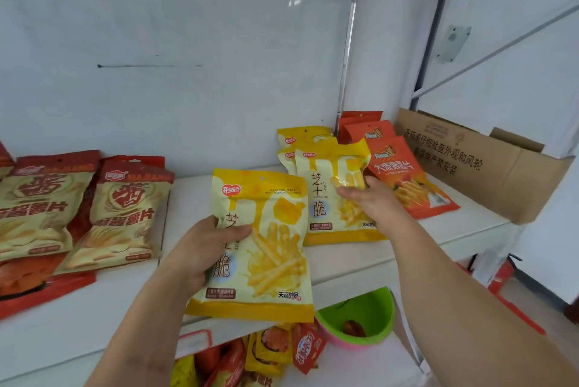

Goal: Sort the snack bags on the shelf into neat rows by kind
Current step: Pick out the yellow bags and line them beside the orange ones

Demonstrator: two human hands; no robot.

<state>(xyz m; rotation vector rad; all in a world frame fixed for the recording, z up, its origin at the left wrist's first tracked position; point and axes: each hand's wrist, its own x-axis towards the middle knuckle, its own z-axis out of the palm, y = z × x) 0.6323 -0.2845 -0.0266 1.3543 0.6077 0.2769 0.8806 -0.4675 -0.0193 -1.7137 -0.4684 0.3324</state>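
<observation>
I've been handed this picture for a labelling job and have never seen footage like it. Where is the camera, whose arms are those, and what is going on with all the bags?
There is no machine here. The single picture comes from a wide-angle camera on a person's head, looking down at their own arms. They stand at a white shelf. The left hand grips a yellow bag of fries, held up over the shelf's front edge. The right hand holds the front bag of a yellow row standing further back. Right of that row stand orange bags, then a cardboard box. At the left lie red and cream bags. On the shelf below are a green bowl and more packets.
</observation>
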